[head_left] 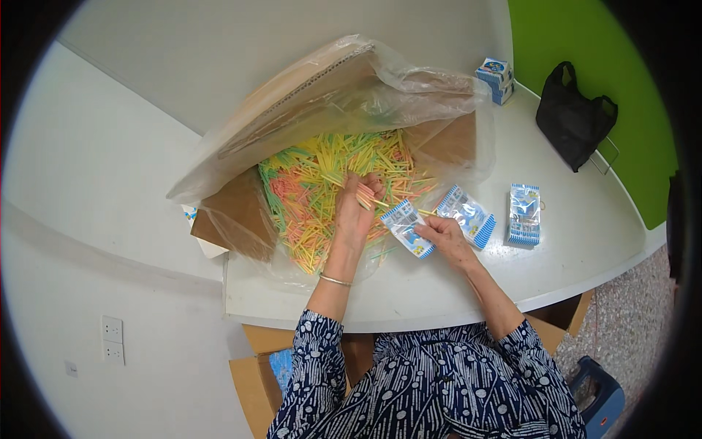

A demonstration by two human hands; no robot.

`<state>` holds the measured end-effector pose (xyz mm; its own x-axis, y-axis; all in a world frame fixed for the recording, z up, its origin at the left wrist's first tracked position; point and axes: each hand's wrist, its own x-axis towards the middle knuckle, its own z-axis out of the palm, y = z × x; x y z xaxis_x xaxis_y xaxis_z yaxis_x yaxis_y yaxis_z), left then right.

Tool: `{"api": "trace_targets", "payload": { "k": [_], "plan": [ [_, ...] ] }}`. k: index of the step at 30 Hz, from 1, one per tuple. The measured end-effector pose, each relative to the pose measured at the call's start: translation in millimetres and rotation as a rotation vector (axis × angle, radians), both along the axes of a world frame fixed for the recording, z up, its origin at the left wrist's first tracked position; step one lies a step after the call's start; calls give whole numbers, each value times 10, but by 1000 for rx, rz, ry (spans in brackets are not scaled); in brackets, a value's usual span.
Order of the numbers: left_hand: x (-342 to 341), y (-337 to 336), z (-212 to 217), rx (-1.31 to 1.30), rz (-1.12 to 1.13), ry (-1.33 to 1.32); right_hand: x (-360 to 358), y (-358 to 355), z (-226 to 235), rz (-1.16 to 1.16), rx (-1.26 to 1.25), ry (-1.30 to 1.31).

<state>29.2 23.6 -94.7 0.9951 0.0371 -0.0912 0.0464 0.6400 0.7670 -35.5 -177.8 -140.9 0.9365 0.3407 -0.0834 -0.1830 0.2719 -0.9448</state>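
My left hand (357,197) is closed round a small bunch of thin pastel sticks (365,196), at the front of a big heap of loose sticks (314,197) in yellow, orange and green. In my right hand (450,240), a small blue-and-white plastic packet (406,228) is pinched between thumb and fingers. Its upper edge lies close to the sticks in my left hand. A yellow stick shows just above my right fingers; whether they grip it I cannot tell. Just beyond my right hand, more blue-and-white packets (466,216) lie overlapping on the table.
The heap lies in an opened cardboard carton (446,143) lined with clear plastic, on a white table (570,256). A stack of packets (524,214) lies to the right. Small boxes (495,79) and a black bag (576,117) stand at the back right. Cartons (252,388) sit below the table edge.
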Motion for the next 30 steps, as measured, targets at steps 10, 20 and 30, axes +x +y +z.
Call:
{"api": "trace_targets", "payload": {
  "k": [10,20,30],
  "plan": [
    [-273,-195,276,113,-68,16,41,-142,4,171,-89,-71],
    [-510,-453,354,321,-41,30,54,-161,-46,333,-63,-28],
    [-690,-555,248,457,18,-141,24,-155,28,236,48,3]
  ]
}}
